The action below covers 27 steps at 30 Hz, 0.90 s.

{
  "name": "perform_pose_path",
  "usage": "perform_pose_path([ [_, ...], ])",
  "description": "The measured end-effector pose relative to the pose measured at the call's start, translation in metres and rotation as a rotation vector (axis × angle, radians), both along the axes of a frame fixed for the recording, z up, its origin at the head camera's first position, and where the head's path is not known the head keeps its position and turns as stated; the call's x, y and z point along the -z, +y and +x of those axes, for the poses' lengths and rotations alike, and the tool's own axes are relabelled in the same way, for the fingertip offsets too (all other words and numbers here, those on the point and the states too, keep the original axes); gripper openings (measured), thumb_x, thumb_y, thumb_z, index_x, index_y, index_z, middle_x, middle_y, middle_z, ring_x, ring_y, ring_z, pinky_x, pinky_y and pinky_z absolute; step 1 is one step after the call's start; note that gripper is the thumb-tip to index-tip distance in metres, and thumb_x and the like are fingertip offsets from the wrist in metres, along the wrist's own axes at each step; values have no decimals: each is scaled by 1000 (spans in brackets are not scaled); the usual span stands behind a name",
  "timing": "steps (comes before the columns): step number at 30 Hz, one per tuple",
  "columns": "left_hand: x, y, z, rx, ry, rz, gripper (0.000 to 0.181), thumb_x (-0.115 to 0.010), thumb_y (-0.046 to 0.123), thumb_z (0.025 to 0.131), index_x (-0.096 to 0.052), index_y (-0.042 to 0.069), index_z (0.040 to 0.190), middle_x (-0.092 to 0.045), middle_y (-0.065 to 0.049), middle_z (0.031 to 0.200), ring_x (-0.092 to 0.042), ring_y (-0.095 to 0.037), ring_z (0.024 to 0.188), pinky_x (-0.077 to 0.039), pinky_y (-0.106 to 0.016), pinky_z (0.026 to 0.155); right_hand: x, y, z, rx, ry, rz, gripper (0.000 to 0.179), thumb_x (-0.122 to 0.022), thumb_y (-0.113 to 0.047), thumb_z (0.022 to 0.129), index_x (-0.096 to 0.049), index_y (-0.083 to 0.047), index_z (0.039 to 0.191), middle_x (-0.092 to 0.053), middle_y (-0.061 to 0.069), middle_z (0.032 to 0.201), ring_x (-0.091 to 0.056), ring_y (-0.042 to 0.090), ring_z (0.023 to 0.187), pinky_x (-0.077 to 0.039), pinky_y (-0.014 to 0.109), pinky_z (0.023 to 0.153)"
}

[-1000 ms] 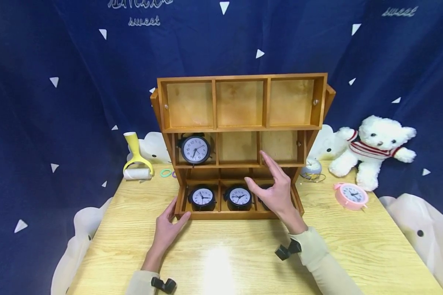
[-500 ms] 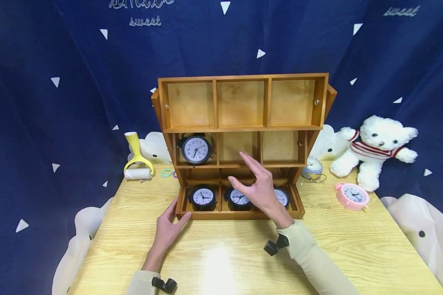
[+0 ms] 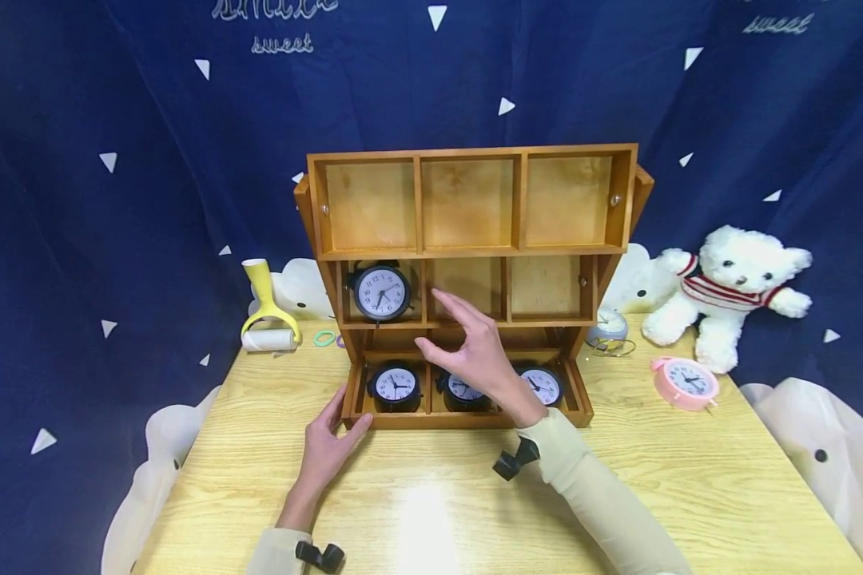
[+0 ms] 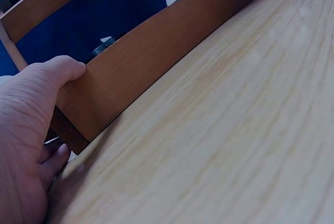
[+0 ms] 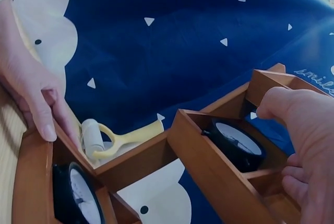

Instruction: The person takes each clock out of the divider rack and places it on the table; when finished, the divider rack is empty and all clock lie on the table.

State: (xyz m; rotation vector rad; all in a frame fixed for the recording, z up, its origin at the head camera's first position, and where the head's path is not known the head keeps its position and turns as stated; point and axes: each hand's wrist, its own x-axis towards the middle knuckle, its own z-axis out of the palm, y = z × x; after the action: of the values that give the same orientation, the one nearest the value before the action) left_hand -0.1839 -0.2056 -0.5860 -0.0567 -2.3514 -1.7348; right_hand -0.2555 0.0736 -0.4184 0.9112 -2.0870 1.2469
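A three-tier wooden shelf (image 3: pixel 467 253) with square compartments stands on the table. In its middle tier, the left compartment holds a black alarm clock (image 3: pixel 381 292). Along the bottom tier sit a left black clock (image 3: pixel 395 385), a middle one (image 3: pixel 463 391) partly behind my right hand, and a right one (image 3: pixel 542 386). My left hand (image 3: pixel 324 449) grips the shelf's lower left front corner, thumb (image 4: pixel 70 70) on the front board and fingers round the side. My right hand (image 3: pixel 480 358) is in the air before the middle column, thumb and fingers spread apart, holding nothing.
At the table's left back are a yellow lint roller (image 3: pixel 264 307) and a green ring (image 3: pixel 324 338). To the right lie a pink alarm clock (image 3: pixel 686 382), a white teddy bear (image 3: pixel 735 279), a pale blue clock (image 3: pixel 608 326) and thin-framed glasses (image 3: pixel 614 346).
My right hand has moved left across the shelf front, from the right column to the middle, uncovering the bottom right clock. My left hand has stayed on the corner.
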Motion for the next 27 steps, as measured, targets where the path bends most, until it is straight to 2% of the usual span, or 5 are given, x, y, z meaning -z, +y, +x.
perform_pose_path([
  [7, 0, 0, 0, 3, -7, 4, 80, -84, 29, 92, -45, 7, 158, -48, -14, 158, -57, -34, 136, -45, -39, 114, -12, -16, -12, -28, 12, 89, 75, -87, -22, 85, -55, 3, 147, -59, 20, 148, -57, 34, 136, -48, 43, 115],
  [15, 0, 0, 0, 1, -4, -2, 81, -84, 30, 91, -45, 8, 158, -51, -15, 156, -58, -35, 135, -46, -40, 113, -24, -34, -21, -33, -13, 198, 80, -87, -22, 86, -49, 7, 150, -57, 25, 147, -58, 35, 133, -51, 41, 111],
  [19, 1, 0, 0, 2, -7, -8, 81, -84, 31, 91, -45, 9, 158, -50, -16, 157, -57, -36, 136, -46, -42, 112, -28, -41, -24, 5, -28, 241, 82, -89, -23, 84, -48, 7, 149, -57, 24, 147, -58, 35, 133, -51, 41, 112],
  [27, 2, 0, -1, -5, -2, -12, 80, -84, 31, 91, -45, 10, 158, -52, -15, 155, -58, -35, 135, -47, -43, 112, -35, -54, -25, 139, -49, 342, 91, -92, -31, 79, -47, 8, 149, -54, 27, 147, -53, 40, 135, -45, 49, 116],
])
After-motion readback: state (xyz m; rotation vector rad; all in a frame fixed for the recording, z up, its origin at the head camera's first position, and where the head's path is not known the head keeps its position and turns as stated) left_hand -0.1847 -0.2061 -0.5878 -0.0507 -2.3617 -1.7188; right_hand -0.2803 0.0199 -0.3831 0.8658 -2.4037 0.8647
